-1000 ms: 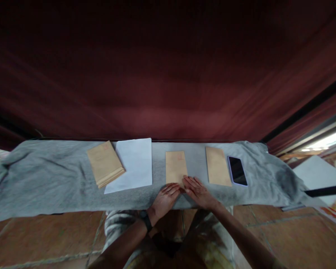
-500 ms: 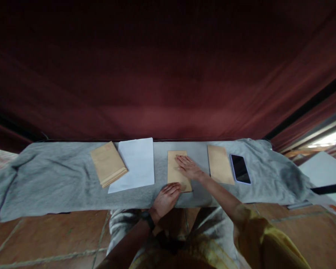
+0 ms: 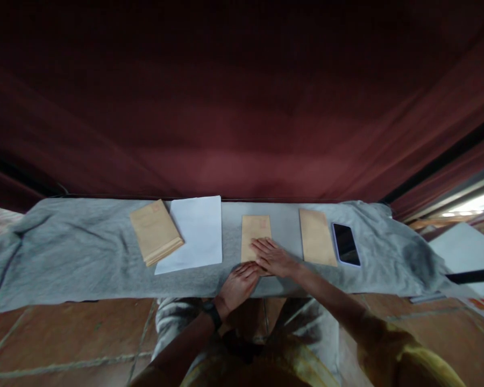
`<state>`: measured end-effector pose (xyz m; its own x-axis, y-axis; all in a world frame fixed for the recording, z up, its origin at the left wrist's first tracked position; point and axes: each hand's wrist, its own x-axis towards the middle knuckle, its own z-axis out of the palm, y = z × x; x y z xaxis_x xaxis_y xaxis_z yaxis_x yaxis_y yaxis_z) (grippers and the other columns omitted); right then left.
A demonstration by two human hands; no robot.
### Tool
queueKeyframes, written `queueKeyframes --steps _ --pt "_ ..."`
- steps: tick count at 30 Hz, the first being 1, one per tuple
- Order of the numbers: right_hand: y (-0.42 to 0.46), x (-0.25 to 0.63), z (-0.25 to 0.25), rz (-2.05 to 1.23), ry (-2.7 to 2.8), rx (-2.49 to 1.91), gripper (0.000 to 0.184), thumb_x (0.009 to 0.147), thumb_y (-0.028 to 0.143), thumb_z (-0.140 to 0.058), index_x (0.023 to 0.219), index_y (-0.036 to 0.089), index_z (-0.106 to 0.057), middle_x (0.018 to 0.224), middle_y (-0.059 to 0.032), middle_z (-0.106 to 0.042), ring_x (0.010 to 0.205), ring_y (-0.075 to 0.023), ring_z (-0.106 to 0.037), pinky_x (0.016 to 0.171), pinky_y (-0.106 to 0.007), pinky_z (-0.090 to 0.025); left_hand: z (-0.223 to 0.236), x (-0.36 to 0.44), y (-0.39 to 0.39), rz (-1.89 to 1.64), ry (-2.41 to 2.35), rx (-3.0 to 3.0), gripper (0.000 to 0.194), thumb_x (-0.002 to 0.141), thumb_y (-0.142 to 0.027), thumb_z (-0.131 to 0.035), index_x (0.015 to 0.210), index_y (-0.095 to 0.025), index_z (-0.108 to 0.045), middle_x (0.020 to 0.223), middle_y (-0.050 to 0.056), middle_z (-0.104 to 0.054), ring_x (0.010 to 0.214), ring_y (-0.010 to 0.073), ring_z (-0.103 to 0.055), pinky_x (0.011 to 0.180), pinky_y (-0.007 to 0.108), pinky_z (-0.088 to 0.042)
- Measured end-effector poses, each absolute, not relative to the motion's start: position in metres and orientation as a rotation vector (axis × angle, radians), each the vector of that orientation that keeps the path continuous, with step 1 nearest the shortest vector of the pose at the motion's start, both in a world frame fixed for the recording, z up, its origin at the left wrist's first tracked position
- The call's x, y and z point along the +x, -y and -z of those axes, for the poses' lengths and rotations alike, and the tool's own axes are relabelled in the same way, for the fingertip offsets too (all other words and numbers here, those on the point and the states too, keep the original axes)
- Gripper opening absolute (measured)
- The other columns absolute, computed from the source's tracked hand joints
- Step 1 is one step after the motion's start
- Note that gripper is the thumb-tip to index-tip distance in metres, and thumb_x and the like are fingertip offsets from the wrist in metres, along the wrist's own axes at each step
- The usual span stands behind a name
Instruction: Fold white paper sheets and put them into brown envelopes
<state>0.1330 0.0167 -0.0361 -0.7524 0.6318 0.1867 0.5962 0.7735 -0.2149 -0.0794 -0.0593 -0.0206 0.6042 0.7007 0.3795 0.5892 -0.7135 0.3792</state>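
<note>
A brown paper envelope (image 3: 255, 226) with a small reddish print near its top right corner lies flat in front of me. Across its lower left part rests my left hand (image 3: 237, 285), palm down with the fingers stretched out. My right hand (image 3: 275, 258) lies flat over the envelope's lower half, fingers extended, its fingertips close to those of the left. The lower edge of the envelope is mostly covered by both hands. To the right sits another brown envelope (image 3: 318, 236), untouched.
On the left, a stack of brown envelopes (image 3: 155, 228) overlaps white paper sheets (image 3: 199, 231). A phone (image 3: 347, 244) lies at the right. Grey cloth (image 3: 84, 247) covers the narrow surface, and a dark red curtain (image 3: 234, 172) hangs behind it.
My right hand has slid down the envelope towards me, uncovering the reddish print at its top right. The left hand has stayed at the lower left.
</note>
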Motion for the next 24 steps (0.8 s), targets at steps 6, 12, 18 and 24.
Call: queueKeyframes --steps 6,12,18,24 --pt "-0.036 0.136 0.028 -0.281 2.79 -0.891 0.05 0.107 0.03 -0.039 0.156 0.027 -0.037 0.165 -0.0019 -0.032 0.152 -0.0194 -0.031 0.127 -0.045 -0.025 0.023 -0.08 0.06 -0.774 -1.08 2.594 0.023 0.101 -0.016 -0.049 0.116 -0.02 -0.066 0.122 0.006 -0.072 0.121 0.0191 -0.064 0.107 0.039 -0.053" --pt "-0.086 0.116 0.028 -0.162 2.629 -1.296 0.054 0.107 0.037 -0.036 0.159 0.022 -0.032 0.165 -0.0064 -0.029 0.153 -0.0213 -0.028 0.128 -0.048 -0.019 0.024 -0.08 0.06 -0.791 -1.08 2.606 0.027 0.101 -0.016 -0.048 0.121 -0.021 -0.065 0.126 0.006 -0.072 0.126 0.0183 -0.062 0.108 0.038 -0.053" --pt "-0.076 0.111 0.036 -0.075 2.532 -1.419 0.06 0.106 0.036 -0.037 0.162 0.021 -0.02 0.165 -0.0099 -0.029 0.153 -0.022 -0.03 0.128 -0.05 -0.02 0.024 -0.08 0.06 -0.792 -1.097 2.604 0.026 0.099 -0.016 -0.05 0.12 -0.02 -0.065 0.126 0.006 -0.072 0.125 0.0186 -0.063 0.109 0.038 -0.053" --pt "-0.024 0.136 0.04 -0.141 2.604 -1.234 0.06 0.104 0.03 -0.039 0.162 0.02 -0.023 0.163 -0.0092 -0.034 0.151 -0.0215 -0.034 0.126 -0.044 -0.027 0.028 -0.08 0.06 -0.782 -1.105 2.588 0.027 0.099 -0.016 -0.05 0.122 -0.021 -0.065 0.125 0.007 -0.072 0.123 0.0196 -0.064 0.108 0.039 -0.053"
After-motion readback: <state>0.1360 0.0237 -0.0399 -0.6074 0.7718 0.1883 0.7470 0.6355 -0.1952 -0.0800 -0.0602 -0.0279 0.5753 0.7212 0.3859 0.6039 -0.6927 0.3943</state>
